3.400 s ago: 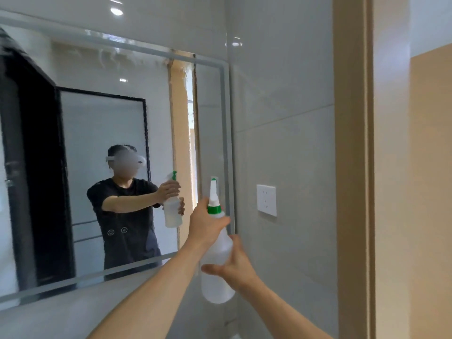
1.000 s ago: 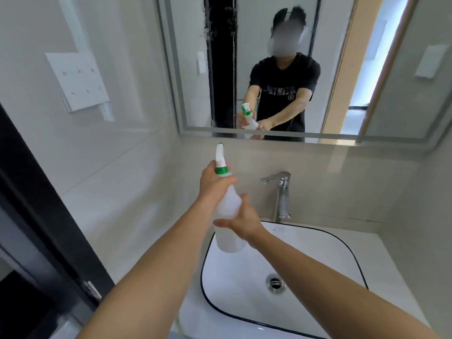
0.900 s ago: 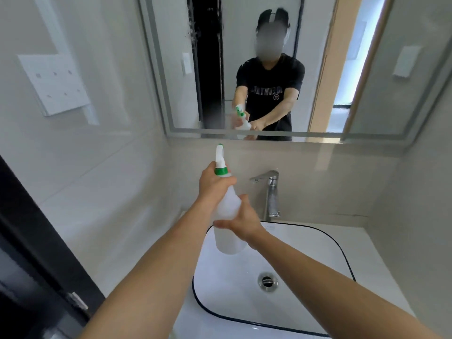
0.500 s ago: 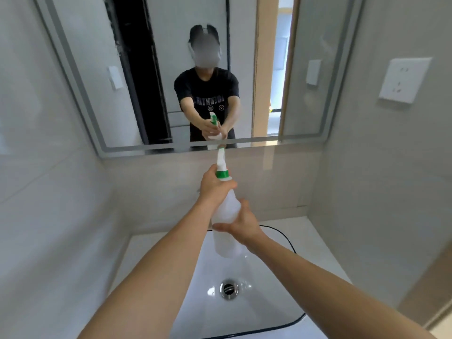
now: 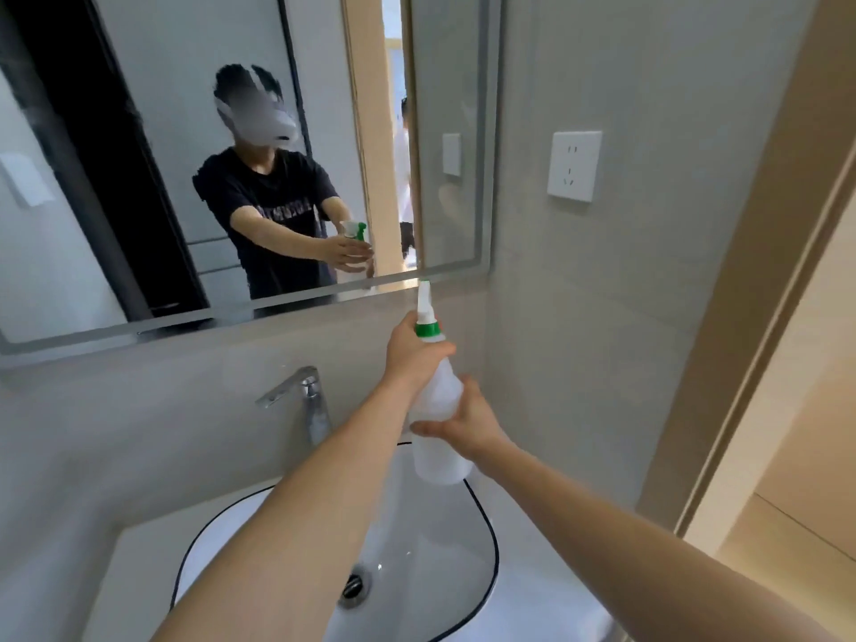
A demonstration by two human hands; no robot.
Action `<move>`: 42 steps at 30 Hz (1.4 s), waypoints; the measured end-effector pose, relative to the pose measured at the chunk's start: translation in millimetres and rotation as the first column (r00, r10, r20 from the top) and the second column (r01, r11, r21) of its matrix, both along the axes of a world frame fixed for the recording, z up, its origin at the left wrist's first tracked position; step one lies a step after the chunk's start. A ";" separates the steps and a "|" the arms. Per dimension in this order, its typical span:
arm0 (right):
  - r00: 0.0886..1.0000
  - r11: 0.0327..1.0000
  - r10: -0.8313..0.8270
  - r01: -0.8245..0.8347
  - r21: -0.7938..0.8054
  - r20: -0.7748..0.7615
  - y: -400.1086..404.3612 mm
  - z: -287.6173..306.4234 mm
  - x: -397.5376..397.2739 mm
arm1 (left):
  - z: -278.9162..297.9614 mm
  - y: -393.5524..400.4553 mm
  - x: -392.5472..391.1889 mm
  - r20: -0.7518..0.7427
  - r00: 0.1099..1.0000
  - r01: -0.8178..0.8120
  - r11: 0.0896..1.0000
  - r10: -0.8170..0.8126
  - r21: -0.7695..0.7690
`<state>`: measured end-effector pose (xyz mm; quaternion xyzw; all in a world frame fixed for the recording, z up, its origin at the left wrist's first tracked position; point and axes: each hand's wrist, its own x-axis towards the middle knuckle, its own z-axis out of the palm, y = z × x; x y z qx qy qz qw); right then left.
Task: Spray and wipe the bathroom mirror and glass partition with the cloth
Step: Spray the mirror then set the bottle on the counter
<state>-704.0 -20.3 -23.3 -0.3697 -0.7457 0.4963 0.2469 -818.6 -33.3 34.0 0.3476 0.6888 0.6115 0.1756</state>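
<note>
I hold a white spray bottle (image 5: 437,410) with a green collar out in front of me, its nozzle pointing at the lower right corner of the wall mirror (image 5: 139,187). My left hand (image 5: 410,352) grips the bottle's neck at the trigger. My right hand (image 5: 465,421) holds the bottle's body from the right side. The mirror shows my reflection with the bottle. No cloth is in view, and no glass partition can be made out.
Below my arms lies a white basin (image 5: 444,563) with a black rim and a chrome faucet (image 5: 305,400) behind it. A white wall socket (image 5: 574,165) sits on the tiled right wall. A beige door frame (image 5: 759,289) runs along the right edge.
The view has swung from the mirror's left side to its right side. The bottle and both hands have moved right and now point at the mirror's lower right corner. Both grips are unchanged.
</note>
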 end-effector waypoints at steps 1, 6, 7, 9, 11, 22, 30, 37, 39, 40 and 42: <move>1.000 1.000 -0.014 0.014 -0.002 0.001 3.8 0.5 4.9 | 0.1 6.3 4.6 -0.006 1.000 0.008 1.000 -0.008 -0.008; 0.998 0.999 -0.049 0.048 -0.024 -0.026 18.6 -2.2 23.6 | 0.5 26.7 24.6 -0.035 0.999 0.034 0.999 -0.035 -0.037; 0.998 0.998 -0.054 0.053 -0.032 -0.035 20.9 -2.2 26.2 | 0.5 29.9 27.0 -0.038 0.999 0.032 0.999 -0.034 -0.041; 0.998 0.998 -0.048 0.046 -0.036 -0.050 26.2 -1.9 29.6 | 0.3 35.3 29.8 -0.035 0.999 0.030 0.999 -0.031 -0.043; 0.998 0.999 -0.025 0.024 -0.032 -0.055 30.6 1.3 30.7 | 2.5 38.5 29.8 -0.035 0.999 0.021 0.999 -0.023 -0.033; 0.988 0.976 0.139 -0.124 0.178 -0.073 39.2 73.9 -14.5 | 76.2 16.6 -5.5 -0.120 0.988 -0.069 0.979 0.093 0.190; 0.920 0.873 0.350 -0.253 0.417 -0.174 14.5 194.5 -77.4 | 204.1 -44.5 -44.5 -0.267 0.917 -0.177 0.901 0.297 0.395; 0.789 0.774 0.551 -0.363 0.518 -0.271 -44.9 271.0 -129.3 | 284.0 -128.1 -66.3 -0.339 0.784 -0.309 0.800 0.521 0.515; 0.756 0.747 0.592 -0.384 0.542 -0.280 -66.3 280.9 -138.7 | 293.2 -151.7 -70.2 -0.355 0.741 -0.337 0.774 0.569 0.537; 0.744 0.737 0.609 -0.401 0.545 -0.276 -76.1 283.7 -143.5 | 295.5 -162.7 -72.3 -0.352 0.726 -0.358 0.762 0.591 0.540; 0.724 0.719 0.638 -0.441 0.536 -0.261 -93.7 285.1 -153.8 | 297.1 -182.9 -75.2 -0.333 0.698 -0.411 0.735 0.634 0.539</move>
